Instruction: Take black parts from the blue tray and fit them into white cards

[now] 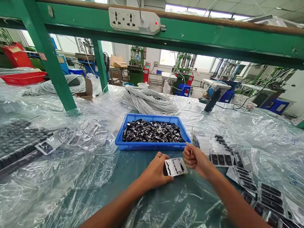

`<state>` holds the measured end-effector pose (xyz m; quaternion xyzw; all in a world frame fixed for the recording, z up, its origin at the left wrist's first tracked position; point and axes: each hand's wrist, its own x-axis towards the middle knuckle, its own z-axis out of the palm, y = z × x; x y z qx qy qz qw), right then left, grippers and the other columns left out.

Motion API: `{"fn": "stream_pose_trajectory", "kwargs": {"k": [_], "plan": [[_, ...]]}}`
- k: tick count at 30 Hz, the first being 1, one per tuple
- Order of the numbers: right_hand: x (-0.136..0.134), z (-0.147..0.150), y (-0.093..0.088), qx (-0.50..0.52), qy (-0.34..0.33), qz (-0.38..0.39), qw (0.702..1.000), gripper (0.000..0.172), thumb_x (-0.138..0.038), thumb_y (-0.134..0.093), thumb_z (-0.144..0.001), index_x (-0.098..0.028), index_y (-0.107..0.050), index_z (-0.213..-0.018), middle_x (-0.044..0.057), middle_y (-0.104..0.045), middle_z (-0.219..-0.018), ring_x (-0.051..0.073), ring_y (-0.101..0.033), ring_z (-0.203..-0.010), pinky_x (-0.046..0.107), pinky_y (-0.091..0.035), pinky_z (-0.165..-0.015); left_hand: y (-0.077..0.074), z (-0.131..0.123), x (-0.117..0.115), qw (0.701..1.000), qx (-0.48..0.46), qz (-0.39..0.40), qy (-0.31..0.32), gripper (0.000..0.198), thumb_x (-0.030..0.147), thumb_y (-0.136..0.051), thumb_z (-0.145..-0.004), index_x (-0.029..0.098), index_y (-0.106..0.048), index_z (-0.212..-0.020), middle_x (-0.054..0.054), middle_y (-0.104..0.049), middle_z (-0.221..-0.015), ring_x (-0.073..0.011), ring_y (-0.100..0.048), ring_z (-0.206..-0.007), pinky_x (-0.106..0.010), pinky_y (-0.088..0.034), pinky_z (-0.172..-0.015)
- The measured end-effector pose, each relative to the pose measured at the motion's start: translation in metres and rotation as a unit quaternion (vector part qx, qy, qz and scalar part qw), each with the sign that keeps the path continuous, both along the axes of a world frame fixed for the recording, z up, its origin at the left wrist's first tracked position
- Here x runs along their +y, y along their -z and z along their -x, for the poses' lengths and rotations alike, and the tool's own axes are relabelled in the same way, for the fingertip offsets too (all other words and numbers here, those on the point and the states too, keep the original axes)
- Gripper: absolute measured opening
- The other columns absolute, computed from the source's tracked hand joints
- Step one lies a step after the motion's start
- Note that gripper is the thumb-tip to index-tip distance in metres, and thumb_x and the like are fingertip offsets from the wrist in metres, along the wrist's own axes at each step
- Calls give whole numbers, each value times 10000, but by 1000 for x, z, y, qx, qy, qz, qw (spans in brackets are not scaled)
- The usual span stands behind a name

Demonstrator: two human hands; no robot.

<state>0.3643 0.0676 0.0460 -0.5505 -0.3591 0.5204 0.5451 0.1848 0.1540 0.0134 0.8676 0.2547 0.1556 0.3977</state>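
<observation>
— Centre frame: the left hand [155,172], palm down over the plastic-sheeted green counter [179,211], its grip closed on the left edge of a small clear plastic packet of black parts [175,166], just before the blue plastic tray [148,147].
— And the right hand [195,157]?
— Fingers curled tight at the packet's right edge; whether they hold anything, I cannot tell. On that slick sheeting, a dropped packet could slide away.

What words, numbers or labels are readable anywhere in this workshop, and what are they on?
No text can be read for certain.
grey label on the green beam: too blurred to read.
red tag on the green post: too small to read.
packet under the left hand: any print is too small to read.
power strip: no legible marking.
</observation>
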Motion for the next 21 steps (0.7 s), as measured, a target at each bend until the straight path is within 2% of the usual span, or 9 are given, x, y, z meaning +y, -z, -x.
{"fn": "stream_pose_trajectory", "kwargs": {"k": [2, 4, 6, 7, 9, 12, 15, 18, 21], "plan": [[-7, -30, -2, -189, -37, 86, 978, 386, -501, -571, -815, -220, -409, -605, -90, -301, -495, 70, -181, -411, 212, -146, -390, -6, 5, 11, 992, -54, 107, 47, 581, 217, -766, -636, 167, -525, -1162, -83, -608, -1106, -231, -604, -1001, -373, -488, -902], [-17, -54, -1, -378, -97, 114, 914, 318, -435, -573, -820, -205, -498, -614, -33, -448, -527, 101, -353, -447, 229, -277, -430, -13, 10, 20, 965, -102, 227, 87, 645, 237, -779, -653, 172, -502, -1232, -81, -648, -1092, -221, -635, -969, -370, -503, -885], [-25, -65, -1, -509, -151, 109, 841, 243, -356, -543, -831, -195, -600, -658, 33, -594, -626, 160, -531, -569, 268, -404, -543, -17, 14, 28, 938, -145, 300, 100, 715, 286, -805, -660, 172, -491, -1292, -103, -650, -1142, -229, -643, -1006, -384, -497, -916], [-28, -65, -3, -557, -152, 105, 810, 220, -323, -523, -836, -194, -644, -705, 62, -646, -699, 193, -591, -647, 292, -444, -605, -18, 15, 31, 931, -161, 313, 96, 755, 312, -817, -658, 176, -484, -1322, -115, -639, -1179, -237, -635, -1044, -393, -485, -944], [-28, -51, -11, -633, -72, 86, 766, 243, -294, -476, -857, -189, -695, -842, 112, -690, -855, 249, -646, -781, 344, -488, -693, -17, 15, 37, 926, -184, 321, 76, 837, 350, -822, -663, 190, -440, -1390, -126, -619, -1222, -247, -622, -1085, -407, -482, -957], [-13, -7, -24, -672, 84, -32, 735, 341, -321, -403, -921, -180, -678, -1064, 156, -659, -1099, 287, -642, -983, 406, -517, -824, -14, 15, 44, 930, -217, 297, 17, 925, 353, -814, -664, 188, -361, -1453, -115, -624, -1181, -226, -638, -1017, -405, -502, -920], [18, 39, -25, -657, 62, -169, 732, 385, -334, -451, -926, -195, -598, -1254, 147, -598, -1267, 287, -577, -1166, 433, -496, -961, -13, 14, 51, 921, -277, 270, -46, 719, 354, -790, -675, 127, -532, -1306, -96, -666, -1070, -214, -639, -987, -388, -486, -949], [54, 64, -15, -668, 65, -219, 709, 464, -279, -488, -907, -143, -527, -1349, 186, -563, -1325, 312, -527, -1237, 482, -473, -1010, -15, 14, 57, 889, -346, 289, -84, 469, 384, -784, -674, 121, -680, -1048, -91, -704, -1020, -231, -638, -994, -382, -486, -947], [81, 69, -8, -691, 110, -244, 671, 443, -278, -503, -904, -123, -565, -1314, 209, -530, -1354, 351, -485, -1268, 543, -440, -1032, -16, 16, 62, 841, -417, 320, -128, 453, 424, -798, -665, 138, -724, -1007, -92, -722, -1017, -230, -644, -963, -371, -496, -918]]}}
